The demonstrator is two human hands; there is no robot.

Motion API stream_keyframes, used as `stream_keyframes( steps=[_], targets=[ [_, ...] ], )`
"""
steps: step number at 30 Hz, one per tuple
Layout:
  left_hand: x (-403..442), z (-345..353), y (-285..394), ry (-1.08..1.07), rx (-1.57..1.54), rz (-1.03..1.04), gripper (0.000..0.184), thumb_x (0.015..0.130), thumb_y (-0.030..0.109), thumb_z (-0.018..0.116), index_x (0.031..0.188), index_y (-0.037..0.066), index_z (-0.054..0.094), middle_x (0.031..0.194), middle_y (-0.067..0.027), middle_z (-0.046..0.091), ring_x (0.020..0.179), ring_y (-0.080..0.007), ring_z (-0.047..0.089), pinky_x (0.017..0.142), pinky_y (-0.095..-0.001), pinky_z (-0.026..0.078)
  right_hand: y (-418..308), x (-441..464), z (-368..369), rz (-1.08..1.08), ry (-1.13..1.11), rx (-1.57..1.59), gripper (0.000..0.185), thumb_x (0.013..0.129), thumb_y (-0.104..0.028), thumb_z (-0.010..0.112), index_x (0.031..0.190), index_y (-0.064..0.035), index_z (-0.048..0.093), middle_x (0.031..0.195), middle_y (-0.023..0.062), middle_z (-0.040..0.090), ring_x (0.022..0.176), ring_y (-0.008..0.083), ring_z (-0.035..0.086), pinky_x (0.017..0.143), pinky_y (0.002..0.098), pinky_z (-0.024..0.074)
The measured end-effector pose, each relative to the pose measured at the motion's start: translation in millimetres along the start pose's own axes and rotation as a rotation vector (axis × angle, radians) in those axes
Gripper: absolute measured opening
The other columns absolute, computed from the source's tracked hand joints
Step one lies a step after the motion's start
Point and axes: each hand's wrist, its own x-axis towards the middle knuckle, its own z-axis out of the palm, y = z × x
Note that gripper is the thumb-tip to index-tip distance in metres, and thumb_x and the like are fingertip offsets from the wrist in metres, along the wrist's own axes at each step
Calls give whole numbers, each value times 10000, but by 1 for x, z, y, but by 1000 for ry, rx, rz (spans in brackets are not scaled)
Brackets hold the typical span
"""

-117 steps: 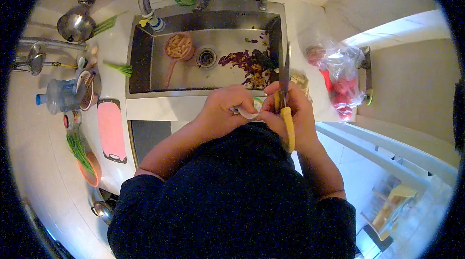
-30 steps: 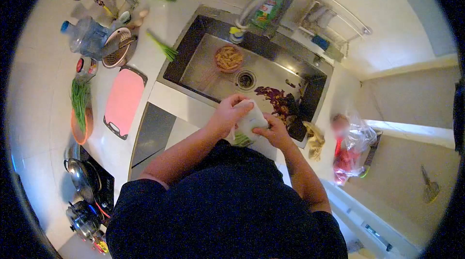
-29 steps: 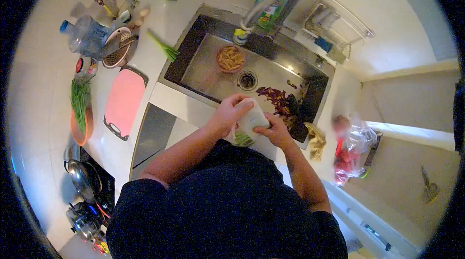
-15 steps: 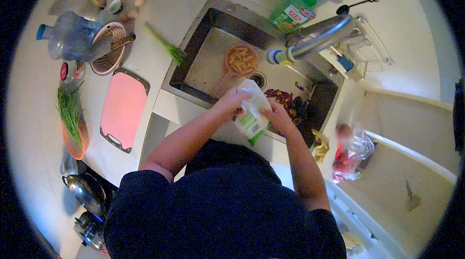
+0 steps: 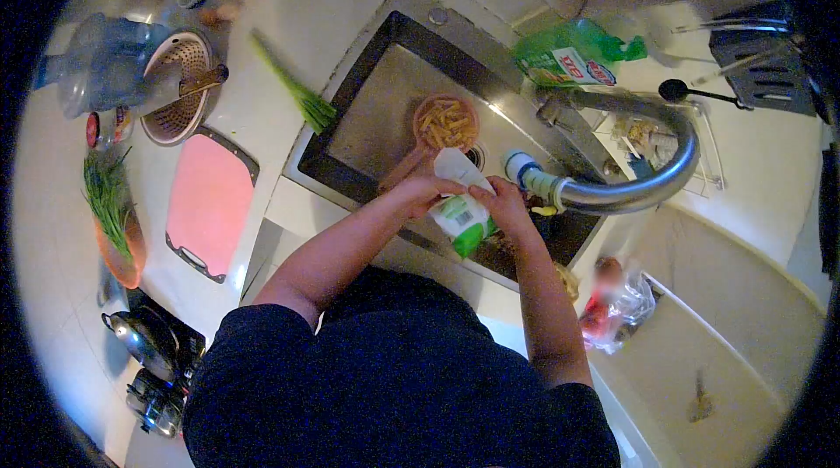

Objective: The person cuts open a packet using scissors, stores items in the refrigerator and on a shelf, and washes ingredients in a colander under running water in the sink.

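Note:
Over the near edge of the sink (image 5: 367,83), both my hands are closed on a white and green packet (image 5: 462,221) with a barcode on it. My left hand (image 5: 423,192) pinches its left side, and my right hand (image 5: 505,204) grips the right side near the top. The packet's pale upper part leans away from me, and its green end points toward my body. Just beyond it, a pink long-handled strainer (image 5: 418,111) holds pale yellowish strips of food (image 5: 448,123). Its handle runs down toward my left wrist. What is inside the packet is hidden.
A curved metal faucet (image 5: 652,192) reaches over the sink's right part. Left lie a pink cutting board (image 5: 210,206), a colander (image 5: 166,118) with a knife across it, a green stalk (image 5: 293,83) and green leafy stems (image 5: 107,201). A green bottle (image 5: 569,52) stands behind.
My view has shifted, and the faucet now covers most of the dark scraps in the sink. The packet stays in both hands, which have moved closer together near its top.

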Motion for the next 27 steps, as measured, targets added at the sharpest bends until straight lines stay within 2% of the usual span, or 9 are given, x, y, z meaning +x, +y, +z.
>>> stream_keyframes(
  steps=[2,6,9,11,14,18,20,24,27],
  targets=[
    [-2,4,7,45,10,19,450,661,-22,626,1071,56,459,932,-123,586,808,-272,601,667,-408,523,-4,4,1,37,35,-14,443,728,-332,639,1005,-1,539,832,102,608,735,164,563,659,277,439],
    [-2,3,15,52,-40,-43,367,721,92,611,1061,32,485,925,-102,593,811,-228,598,692,-362,514,-73,-25,-7,93,-66,216,553,681,-386,668,1045,0,512,877,111,599,799,179,562,705,280,434],
    [-12,15,32,58,-47,-95,363,733,117,604,1065,30,487,922,-94,595,794,-219,603,676,-351,518,-62,-14,-4,120,-116,208,592,653,-357,698,1076,-2,484,924,109,587,843,188,556,738,282,428],
    [-8,11,30,42,59,-35,369,734,111,600,1075,38,480,922,-99,595,785,-220,606,666,-347,520,-60,-8,-2,150,-156,10,622,642,-317,716,1112,-6,452,971,108,574,872,193,548,761,282,422],
    [-10,15,33,81,148,59,363,730,97,594,1070,47,478,920,-105,588,785,-224,605,656,-346,521,-61,-7,0,239,-55,190,663,626,-266,735,1145,-18,406,1004,97,554,897,188,533,782,278,412],
    [3,5,27,180,-131,100,588,612,-83,568,1141,94,383,979,-121,552,851,-276,571,707,-418,504,-60,0,-9,165,-268,380,654,632,-242,728,1151,-31,393,1006,79,541,898,179,525,792,275,408],
    [15,-8,18,127,-95,15,597,613,-87,522,1158,102,370,988,-128,541,864,-291,560,713,-405,502,-60,1,-10,114,-301,384,620,630,-231,725,1131,-34,418,979,72,549,888,178,529,790,277,411],
    [17,-29,25,148,-308,-153,592,611,-90,445,1164,105,368,981,-128,533,809,-298,557,655,-374,509,-57,3,-15,98,-284,346,538,640,-195,706,1092,-32,464,957,68,563,874,168,537,787,275,415],
    [16,-35,25,-67,-355,-31,523,671,-24,482,1165,105,365,962,-110,536,750,-280,554,584,-367,499,-47,7,-19,81,-287,377,495,659,-183,688,1082,-31,482,962,67,570,867,160,543,782,274,419]
  ],
)
